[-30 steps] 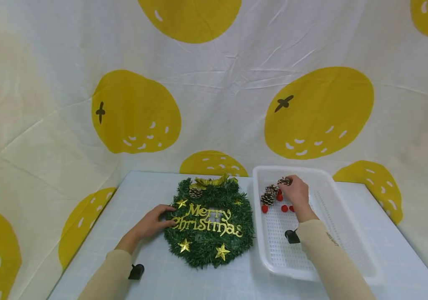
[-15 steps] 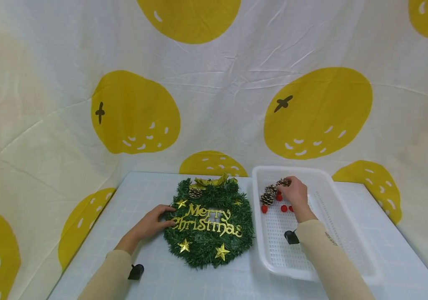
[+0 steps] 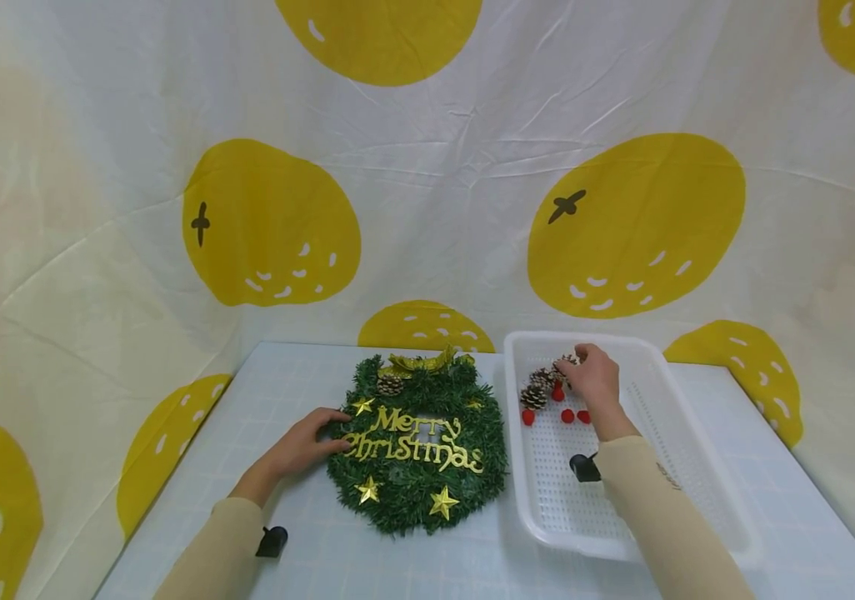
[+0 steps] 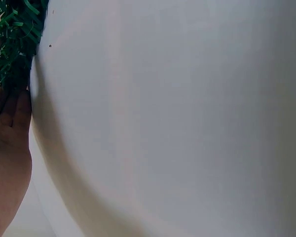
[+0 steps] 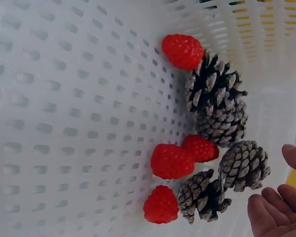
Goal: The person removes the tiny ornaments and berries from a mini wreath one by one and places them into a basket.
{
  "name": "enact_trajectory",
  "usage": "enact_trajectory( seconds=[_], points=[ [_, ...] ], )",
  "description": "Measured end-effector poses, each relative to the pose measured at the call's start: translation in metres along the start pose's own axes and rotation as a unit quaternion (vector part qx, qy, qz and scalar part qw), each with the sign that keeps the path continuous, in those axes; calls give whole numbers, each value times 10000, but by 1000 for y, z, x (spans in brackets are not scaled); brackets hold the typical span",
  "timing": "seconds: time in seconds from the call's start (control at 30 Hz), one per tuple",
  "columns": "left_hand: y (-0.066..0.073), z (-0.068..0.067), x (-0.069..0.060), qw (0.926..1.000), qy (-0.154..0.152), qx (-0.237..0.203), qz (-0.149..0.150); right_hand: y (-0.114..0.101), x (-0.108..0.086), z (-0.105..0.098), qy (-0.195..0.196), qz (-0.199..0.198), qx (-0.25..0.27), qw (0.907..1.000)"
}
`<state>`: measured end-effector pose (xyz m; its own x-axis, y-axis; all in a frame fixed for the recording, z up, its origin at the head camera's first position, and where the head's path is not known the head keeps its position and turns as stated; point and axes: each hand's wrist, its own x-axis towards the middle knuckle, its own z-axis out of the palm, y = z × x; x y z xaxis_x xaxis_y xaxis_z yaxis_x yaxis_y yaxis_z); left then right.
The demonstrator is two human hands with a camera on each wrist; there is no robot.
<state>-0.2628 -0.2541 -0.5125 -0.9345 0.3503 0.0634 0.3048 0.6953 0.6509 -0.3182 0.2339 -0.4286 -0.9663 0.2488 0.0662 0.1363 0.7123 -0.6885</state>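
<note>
A round green Christmas wreath (image 3: 397,500) with gold "Merry Christmas" lettering, gold stars, a ribbon and a pine cone lies flat on the table. My left hand (image 3: 307,444) holds its left edge, thumb and fingers on either side of some greenery (image 4: 19,39). Over the back of a white plastic basket (image 3: 581,546), my right hand (image 3: 594,382) has thumb and fingers apart, with nothing between them. Beside those fingers are several pine cones (image 5: 244,165), grouped along the basket wall. Several red artificial raspberries (image 5: 172,161) lie among and near the cones.
The basket stands to the right of the wreath on a pale checked table (image 3: 367,567). A white curtain with yellow fruit prints (image 3: 637,225) hangs behind the table and along its sides. A small black camera sits at each wrist.
My right hand has let go of a pine cone among the others in the basket; its thumb and fingers have spread and drawn slightly back. My left hand stays at the wreath.
</note>
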Motion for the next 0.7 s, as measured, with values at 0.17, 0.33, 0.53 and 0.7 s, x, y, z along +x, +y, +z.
enact_trajectory(
  seconds=[0.17, 0.33, 0.53, 0.7],
  points=[
    [4, -1, -1, 10000, 9, -17, -16, -7, -1, -2, 34, -109, 136, 9998],
    [4, 0, 0, 10000, 3, -7, -33, -19, -5, -2, 89, -340, 334, 9988],
    [3, 0, 0, 10000, 16, -41, -39, -34, -10, -3, 81, -573, 566, 9967],
    [1, 1, 0, 10000, 17, -54, -23, -48, -15, -5, -43, -645, 679, 9956]
  ],
)
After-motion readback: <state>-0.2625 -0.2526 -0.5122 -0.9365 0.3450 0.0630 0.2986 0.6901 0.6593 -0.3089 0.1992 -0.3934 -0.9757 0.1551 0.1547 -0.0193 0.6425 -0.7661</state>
